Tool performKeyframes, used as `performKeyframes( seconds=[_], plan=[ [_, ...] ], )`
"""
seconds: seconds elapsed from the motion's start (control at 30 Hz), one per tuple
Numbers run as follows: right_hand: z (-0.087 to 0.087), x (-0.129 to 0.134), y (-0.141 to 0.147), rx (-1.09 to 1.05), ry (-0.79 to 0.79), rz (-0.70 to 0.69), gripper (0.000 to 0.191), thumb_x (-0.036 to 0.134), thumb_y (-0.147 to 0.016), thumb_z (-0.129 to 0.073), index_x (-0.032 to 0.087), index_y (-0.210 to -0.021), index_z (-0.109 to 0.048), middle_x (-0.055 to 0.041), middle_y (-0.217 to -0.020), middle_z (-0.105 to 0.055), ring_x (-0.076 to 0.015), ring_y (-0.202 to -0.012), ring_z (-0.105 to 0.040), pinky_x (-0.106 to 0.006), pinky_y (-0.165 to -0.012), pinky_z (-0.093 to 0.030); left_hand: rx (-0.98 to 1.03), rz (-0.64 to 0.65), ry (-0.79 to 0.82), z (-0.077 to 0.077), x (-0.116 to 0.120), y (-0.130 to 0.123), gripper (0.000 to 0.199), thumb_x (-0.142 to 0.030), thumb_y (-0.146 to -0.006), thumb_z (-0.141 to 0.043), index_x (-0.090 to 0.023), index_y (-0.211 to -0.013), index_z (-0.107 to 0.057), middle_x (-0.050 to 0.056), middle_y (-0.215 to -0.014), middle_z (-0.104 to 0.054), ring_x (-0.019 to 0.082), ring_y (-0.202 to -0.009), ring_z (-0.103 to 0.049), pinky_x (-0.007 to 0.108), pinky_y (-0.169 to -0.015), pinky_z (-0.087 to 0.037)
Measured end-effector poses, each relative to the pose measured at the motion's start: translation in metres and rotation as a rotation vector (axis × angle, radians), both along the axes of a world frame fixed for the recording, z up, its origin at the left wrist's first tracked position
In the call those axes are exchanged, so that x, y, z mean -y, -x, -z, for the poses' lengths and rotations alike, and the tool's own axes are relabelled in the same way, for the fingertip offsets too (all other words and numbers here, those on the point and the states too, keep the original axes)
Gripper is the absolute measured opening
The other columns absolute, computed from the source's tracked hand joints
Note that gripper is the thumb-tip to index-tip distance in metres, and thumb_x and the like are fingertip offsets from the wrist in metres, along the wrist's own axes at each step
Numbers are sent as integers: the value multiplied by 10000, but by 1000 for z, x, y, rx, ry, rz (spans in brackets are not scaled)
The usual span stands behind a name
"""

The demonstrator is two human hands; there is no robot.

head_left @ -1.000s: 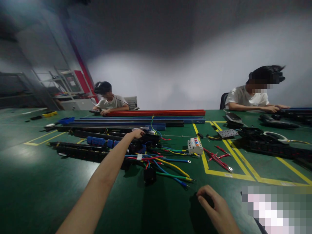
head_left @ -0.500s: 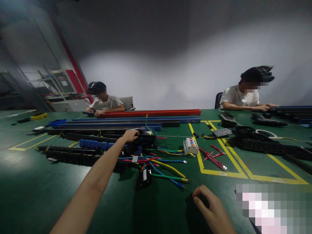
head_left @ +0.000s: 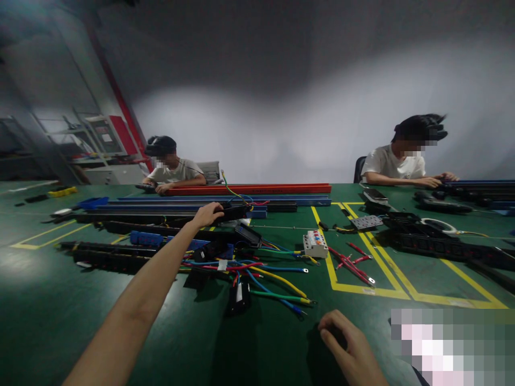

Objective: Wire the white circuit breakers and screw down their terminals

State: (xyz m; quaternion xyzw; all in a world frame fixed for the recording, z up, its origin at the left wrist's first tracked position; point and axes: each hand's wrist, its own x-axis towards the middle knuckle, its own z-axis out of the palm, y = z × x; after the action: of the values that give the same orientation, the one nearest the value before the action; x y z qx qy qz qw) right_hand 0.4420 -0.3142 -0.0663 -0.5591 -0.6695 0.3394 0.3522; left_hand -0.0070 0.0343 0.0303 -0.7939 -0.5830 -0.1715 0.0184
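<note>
So, the L hand [head_left: 209,213] is near the mid of the pic, a bit L of it. Its fingers are shut on the L end of a long black part [head_left: 234,213], w/ the thumb side hard to see. Thin wires [head_left: 231,190] stick up from the R end of that part, green & yellow, and some red ones go off to the R.

The R hand [head_left: 348,340] is low in the pic, R of the mid. It's got nothing in it. Its fingers are bent in a loose curl w/ a gap btwn them & the thumb.

Just below the black part, a small black box [head_left: 248,236] sits w/ more black bits. Under that is a mess of fat cables [head_left: 281,276], blue, yellow, green & red, pointing R. One more black box w/ a white tag [head_left: 239,297] is nr them, low mid.

A white switch block [head_left: 315,244] is R of mid, w/ red cables [head_left: 356,265] beside it, inside yellow tape lines [head_left: 372,292]. Far back, blue rails [head_left: 289,199] & an orange rail [head_left: 257,189] lie flat on the green table [head_left: 169,332]. Two ppl in white tops sit behind it, one upper L, one upper R.
</note>
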Motion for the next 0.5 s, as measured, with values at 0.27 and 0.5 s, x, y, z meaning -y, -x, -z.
performKeyframes(
  seconds=[0.27,0.5],
  plan=[
    [-5,1,0,-16,27,1,277,420,-919,-458,188,-868,-599,-50,-894,-626,-192,-853,-587,-293,-772,-437,53,197,69,-29,26,11,362,-490,-841,-573,-188,-1022,-658,46,-1027,-695,216,-970,-634,302,-904,-472],
    [-1,0,0,-1,15,5,280,431,-910,-466,191,-871,-606,-52,-900,-630,-196,-860,-591,-295,-788,-442,37,373,140,-23,62,-11,340,-466,-890,-551,-189,-1064,-645,47,-1074,-673,202,-996,-616,290,-903,-465]
  ],
)
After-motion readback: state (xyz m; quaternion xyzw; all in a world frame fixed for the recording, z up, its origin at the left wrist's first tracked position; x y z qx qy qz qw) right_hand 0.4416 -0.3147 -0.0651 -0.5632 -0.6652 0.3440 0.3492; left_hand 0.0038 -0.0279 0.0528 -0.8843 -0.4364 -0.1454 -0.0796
